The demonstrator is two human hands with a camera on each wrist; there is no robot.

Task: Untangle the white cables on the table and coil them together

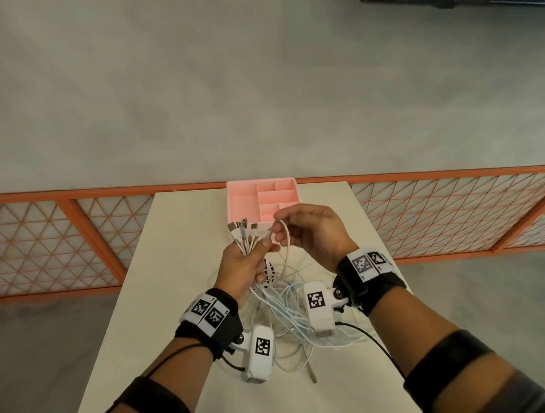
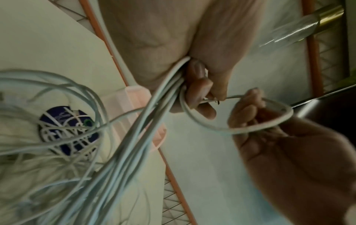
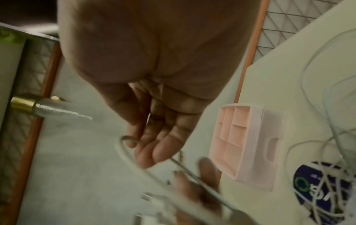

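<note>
My left hand (image 1: pixel 251 257) grips a bundle of white cables (image 1: pixel 246 243) just below their plugs (image 1: pixel 241 228), which fan upward. In the left wrist view its fingers (image 2: pixel 198 92) curl round the bundle (image 2: pixel 154 118). My right hand (image 1: pixel 280 229), close to the right of it, pinches a loop of one white cable (image 1: pixel 285 237) that runs down to the heap. That loop (image 2: pixel 256 129) wraps over the right hand's fingers (image 2: pixel 248 106); in the right wrist view the loop (image 3: pixel 123 141) hooks over a fingertip (image 3: pixel 133 143). The rest of the cables lie tangled (image 1: pixel 285 315) on the table under both wrists.
A pink compartment tray (image 1: pixel 242 198) stands at the far edge of the cream table (image 1: pixel 174 273), just behind my hands. A round blue sticker (image 1: pixel 269 270) lies under the tangle. An orange mesh fence (image 1: pixel 452 211) runs behind the table.
</note>
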